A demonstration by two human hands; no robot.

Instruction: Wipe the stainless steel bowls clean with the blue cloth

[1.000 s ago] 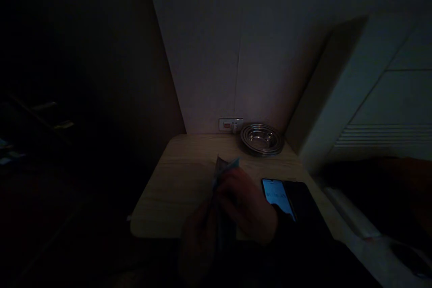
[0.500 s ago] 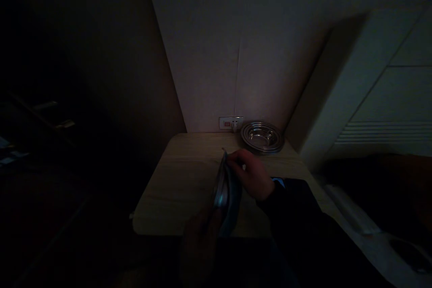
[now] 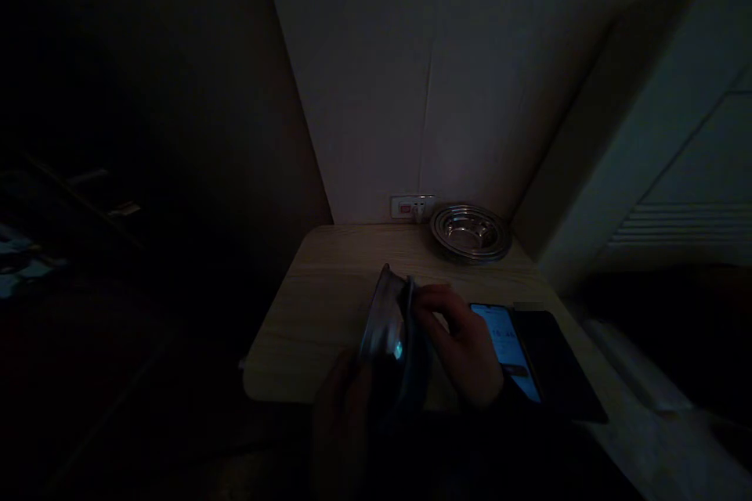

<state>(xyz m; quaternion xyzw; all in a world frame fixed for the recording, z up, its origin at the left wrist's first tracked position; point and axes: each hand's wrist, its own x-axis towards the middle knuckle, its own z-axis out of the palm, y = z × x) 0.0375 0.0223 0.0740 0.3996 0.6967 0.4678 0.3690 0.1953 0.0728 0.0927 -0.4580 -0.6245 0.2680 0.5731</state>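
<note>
The room is very dark. My left hand (image 3: 344, 415) grips the lower edge of a shiny metal plate (image 3: 385, 329) that stands on its rim above the front edge of a pale wooden table (image 3: 329, 290). My right hand (image 3: 464, 340) presses a bluish cloth (image 3: 414, 352) against the plate's far side, fingers curled over it. A phone with a lit screen (image 3: 508, 344) lies in a dark open case just right of my right hand.
A stack of metal bowls (image 3: 470, 231) sits at the table's back right corner, beside a wall socket (image 3: 411, 207). A white cabinet (image 3: 663, 172) stands to the right. The left side is dark, with faint shelves (image 3: 88, 188).
My right hand drew back from the plate's top edge toward me along the plate, uncovering the phone's screen. The view shifted slightly left.
</note>
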